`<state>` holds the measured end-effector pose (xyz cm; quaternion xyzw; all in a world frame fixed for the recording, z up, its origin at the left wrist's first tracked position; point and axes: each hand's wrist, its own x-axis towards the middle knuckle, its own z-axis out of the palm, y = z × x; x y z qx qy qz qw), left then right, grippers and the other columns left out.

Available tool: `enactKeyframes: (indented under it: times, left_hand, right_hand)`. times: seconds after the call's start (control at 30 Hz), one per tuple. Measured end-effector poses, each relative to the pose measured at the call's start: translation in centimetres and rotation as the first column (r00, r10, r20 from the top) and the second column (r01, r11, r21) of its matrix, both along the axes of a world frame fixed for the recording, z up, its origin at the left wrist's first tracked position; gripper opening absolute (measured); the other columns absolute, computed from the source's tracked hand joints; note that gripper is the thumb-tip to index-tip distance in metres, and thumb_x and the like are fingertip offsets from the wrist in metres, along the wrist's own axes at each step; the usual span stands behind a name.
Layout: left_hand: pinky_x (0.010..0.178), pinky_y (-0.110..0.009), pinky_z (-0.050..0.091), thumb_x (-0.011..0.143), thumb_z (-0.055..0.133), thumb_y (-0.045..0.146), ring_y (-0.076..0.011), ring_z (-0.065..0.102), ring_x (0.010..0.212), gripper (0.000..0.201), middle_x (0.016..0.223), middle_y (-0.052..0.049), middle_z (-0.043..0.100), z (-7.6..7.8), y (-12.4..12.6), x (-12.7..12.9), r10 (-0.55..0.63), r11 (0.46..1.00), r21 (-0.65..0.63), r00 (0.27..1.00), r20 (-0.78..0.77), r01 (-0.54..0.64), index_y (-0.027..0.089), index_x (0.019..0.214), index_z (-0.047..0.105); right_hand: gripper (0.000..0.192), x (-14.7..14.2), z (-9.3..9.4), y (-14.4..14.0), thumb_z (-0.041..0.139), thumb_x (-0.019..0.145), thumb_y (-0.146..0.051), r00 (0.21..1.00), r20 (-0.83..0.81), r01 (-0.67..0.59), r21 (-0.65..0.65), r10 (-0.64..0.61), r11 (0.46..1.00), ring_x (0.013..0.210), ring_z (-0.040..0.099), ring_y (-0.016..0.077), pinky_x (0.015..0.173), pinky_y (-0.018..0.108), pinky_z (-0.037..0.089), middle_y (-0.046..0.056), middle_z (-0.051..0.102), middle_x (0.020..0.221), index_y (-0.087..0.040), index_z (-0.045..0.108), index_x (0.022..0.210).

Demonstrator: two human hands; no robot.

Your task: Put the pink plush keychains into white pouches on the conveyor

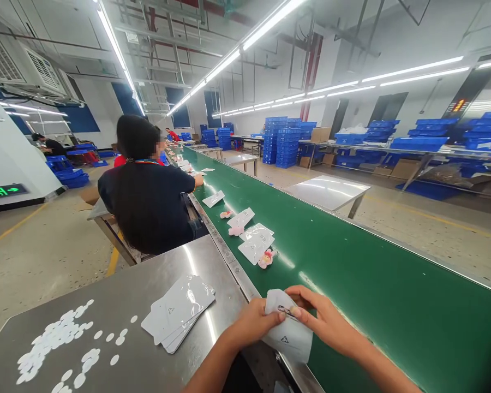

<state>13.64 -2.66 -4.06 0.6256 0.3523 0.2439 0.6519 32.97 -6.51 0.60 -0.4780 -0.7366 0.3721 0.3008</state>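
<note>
Over the belt's near edge, my left hand (pixel 256 325) is closed on the left side of a white card (pixel 288 345) printed with a recycling triangle. My right hand (pixel 321 316) pinches the same card near its upper right, its fingers partly behind it. A small dark, metallic-looking piece (pixel 285 311) lies across the card between my two thumbs; its kind is unclear. Left of my hands, a stack of similar glossy white cards (pixel 184 308) rests on the metal table. Farther left lie many small white round discs (pixel 57 335), some heaped, some scattered.
A green conveyor belt (pixel 343 256) runs away ahead, carrying several wrapped white cards (pixel 256 245) and small pink plush figures (pixel 267 258). A co-worker in a dark shirt (pixel 147 202) sits ahead on the left, one hand by the belt. Blue crates (pixel 286 144) stand beyond.
</note>
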Motion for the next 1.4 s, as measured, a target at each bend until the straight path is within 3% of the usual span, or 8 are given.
enactKeyframes:
  times: [0.23, 0.4, 0.5, 0.77, 1.0, 1.17, 1.3, 1.4]
  left_hand:
    - [0.078, -0.029, 0.044, 0.07, 0.068, 0.044, -0.0199, 0.059, 0.088, 0.045, 0.093, -0.006, 0.065, -1.5, -1.8, -1.3, 0.172, 0.955, -0.279, 0.953, 0.25, -0.099, 0.013, 0.102, 0.063]
    - [0.084, -0.035, 0.043, 0.071, 0.067, 0.048, -0.0217, 0.059, 0.089, 0.05, 0.094, -0.009, 0.066, -2.2, -1.3, -1.5, 0.369, 0.884, -0.389, 0.899, 0.236, -0.261, 0.013, 0.107, 0.061]
    - [0.075, -0.03, 0.043, 0.066, 0.072, 0.046, -0.0181, 0.057, 0.076, 0.045, 0.078, -0.006, 0.063, -2.2, -0.9, -1.5, 0.385, 0.886, -0.351, 0.903, 0.19, -0.303, 0.01, 0.092, 0.065]
    - [0.057, -0.02, 0.034, 0.06, 0.077, 0.039, -0.0099, 0.045, 0.059, 0.037, 0.064, 0.002, 0.052, -1.6, -1.1, 0.0, 0.285, 0.943, -0.221, 0.948, 0.141, -0.251, 0.012, 0.077, 0.06]
    - [0.063, -0.022, 0.037, 0.061, 0.075, 0.034, -0.0125, 0.048, 0.068, 0.037, 0.074, 0.001, 0.057, -1.0, -1.8, 1.9, 0.152, 0.98, -0.15, 0.98, 0.129, -0.133, 0.013, 0.089, 0.062]
    - [0.068, -0.023, 0.038, 0.066, 0.07, 0.029, -0.0145, 0.051, 0.077, 0.036, 0.084, -0.001, 0.058, 0.2, -2.0, 3.3, 0.09, 0.992, -0.102, 0.974, 0.21, -0.07, 0.015, 0.098, 0.059]
    - [0.061, -0.022, 0.034, 0.071, 0.063, 0.027, -0.0121, 0.045, 0.068, 0.016, 0.07, 0.002, 0.051, 0.3, -1.9, 4.9, 0.05, 0.998, 0.027, 0.994, 0.094, -0.053, 0.014, 0.079, 0.061]
    - [0.061, -0.022, 0.033, 0.074, 0.06, 0.028, -0.0117, 0.044, 0.066, 0.018, 0.071, 0.002, 0.049, -0.5, -1.6, 7.1, 0.04, 0.998, -0.061, 0.992, 0.122, -0.033, 0.014, 0.084, 0.06]
  right_hand:
    - [0.024, -1.5, -2.3, 4.1, 0.046, 0.088, -0.038, 0.997, 0.022, -0.075, 0.103, 0.073, 0.992, 0.074, 0.058, 0.0141, 0.067, 0.025, 0.044, 0.001, 0.061, 0.081, -0.024, 0.064, 0.083]
    - [0.036, -0.3, -5.0, 11.8, 0.04, 0.087, -0.048, 0.943, 0.086, 0.331, -0.147, -0.321, 0.932, 0.056, 0.057, 0.0135, 0.051, 0.024, 0.043, 0.001, 0.062, 0.068, -0.019, 0.061, 0.085]
    - [0.033, 0.2, -6.4, 14.0, 0.045, 0.084, -0.046, 0.934, 0.113, 0.354, -0.189, -0.338, 0.916, 0.047, 0.053, 0.0124, 0.046, 0.023, 0.042, 0.0, 0.058, 0.056, -0.017, 0.057, 0.072]
    - [0.035, 0.4, -0.4, 7.2, 0.047, 0.082, -0.053, 0.932, -0.207, 0.3, -0.013, -0.296, 0.954, 0.055, 0.052, 0.0117, 0.054, 0.024, 0.044, 0.0, 0.058, 0.064, -0.019, 0.056, 0.077]
    - [0.02, 1.2, 1.7, 2.2, 0.053, 0.082, -0.044, 0.972, 0.175, 0.16, 0.007, -0.159, 0.987, 0.057, 0.052, 0.0133, 0.049, 0.024, 0.042, -0.001, 0.061, 0.067, -0.026, 0.06, 0.077]
    - [0.021, 1.4, 1.4, -0.1, 0.048, 0.087, -0.036, 0.952, 0.304, -0.032, 0.223, -0.039, 0.974, 0.117, 0.045, 0.027, 0.094, 0.047, 0.041, 0.002, 0.053, 0.125, -0.032, 0.068, 0.084]
    - [0.025, 3.3, 2.7, 0.2, 0.047, 0.087, -0.038, 0.927, 0.333, -0.2, 0.043, 0.174, 0.979, 0.128, 0.035, 0.0262, 0.103, 0.047, 0.036, -0.005, 0.042, 0.136, -0.033, 0.069, 0.076]
    - [0.03, 5.0, 3.3, 4.6, 0.04, 0.09, -0.04, 0.972, 0.234, -0.024, 0.097, 0.001, 0.995, 0.117, 0.048, 0.0225, 0.097, 0.039, 0.042, 0.0, 0.05, 0.13, -0.031, 0.068, 0.089]
